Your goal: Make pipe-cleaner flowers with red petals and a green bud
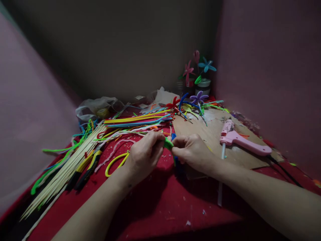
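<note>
Between my two hands is a short green piece of fuzzy pipe cleaner (pixel 168 144), bent or folded into a small leaf-like shape. My left hand (pixel 147 150) pinches its left end, with the fingers curled. On the other end, my right hand (pixel 190 150) closes thumb and forefinger. Something blue (pixel 174 136) shows just behind and below the right fingertips; whether that hand holds it too, I cannot tell. Yellow scissor handles (pixel 116 164) lie beside my left wrist. Near my right forearm rests a pink glue gun (pixel 234 139) with a clear glue stick (pixel 222 177) sticking out.
Wooden skewers (pixel 72 164) and yellow-black pliers (pixel 87 167) lie at left. Bundled pipe cleaners (pixel 137 119) sit behind my hands. A brown board (pixel 200 129) carries red (pixel 173 103) and purple (pixel 199 97) pipe-cleaner flowers. Jars (pixel 202 86) with flowers stand behind. A plastic bag (pixel 96 107) lies back left.
</note>
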`<state>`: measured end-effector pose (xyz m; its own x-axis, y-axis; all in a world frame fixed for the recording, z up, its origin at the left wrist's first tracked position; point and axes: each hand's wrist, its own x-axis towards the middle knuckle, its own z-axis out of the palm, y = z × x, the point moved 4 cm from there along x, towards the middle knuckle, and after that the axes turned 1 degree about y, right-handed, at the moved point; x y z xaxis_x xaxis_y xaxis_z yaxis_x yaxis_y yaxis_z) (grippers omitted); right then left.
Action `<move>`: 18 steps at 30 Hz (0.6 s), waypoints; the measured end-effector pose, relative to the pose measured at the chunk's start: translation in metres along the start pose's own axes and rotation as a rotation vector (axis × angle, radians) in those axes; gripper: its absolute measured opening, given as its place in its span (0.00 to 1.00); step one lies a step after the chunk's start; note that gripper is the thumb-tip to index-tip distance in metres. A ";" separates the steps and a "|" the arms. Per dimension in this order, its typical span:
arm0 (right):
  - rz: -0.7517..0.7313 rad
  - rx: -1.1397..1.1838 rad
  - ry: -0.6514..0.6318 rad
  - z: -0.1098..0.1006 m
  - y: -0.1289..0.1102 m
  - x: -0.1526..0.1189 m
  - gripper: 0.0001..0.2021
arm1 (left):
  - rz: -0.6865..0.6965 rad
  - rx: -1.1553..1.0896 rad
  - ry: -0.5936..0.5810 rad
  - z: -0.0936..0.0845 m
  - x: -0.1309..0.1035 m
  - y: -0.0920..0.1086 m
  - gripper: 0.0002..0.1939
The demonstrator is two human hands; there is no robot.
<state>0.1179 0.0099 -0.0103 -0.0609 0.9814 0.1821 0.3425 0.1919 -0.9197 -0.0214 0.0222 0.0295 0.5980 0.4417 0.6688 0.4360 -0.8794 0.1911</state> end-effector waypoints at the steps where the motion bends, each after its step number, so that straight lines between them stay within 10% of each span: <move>1: -0.081 -0.070 0.050 -0.002 -0.002 -0.001 0.08 | 0.025 -0.009 0.012 0.000 0.000 0.001 0.07; 10: -0.752 -0.539 0.470 -0.022 -0.025 -0.010 0.06 | -0.163 -0.225 0.073 0.001 -0.007 -0.006 0.27; 18: -0.866 -0.676 0.458 -0.021 -0.028 -0.018 0.09 | -0.120 -0.173 0.125 -0.002 -0.012 0.000 0.16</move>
<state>0.1296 -0.0133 0.0194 -0.2221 0.4066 0.8862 0.7859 0.6126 -0.0841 -0.0301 0.0169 0.0224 0.4561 0.5292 0.7155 0.3707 -0.8439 0.3878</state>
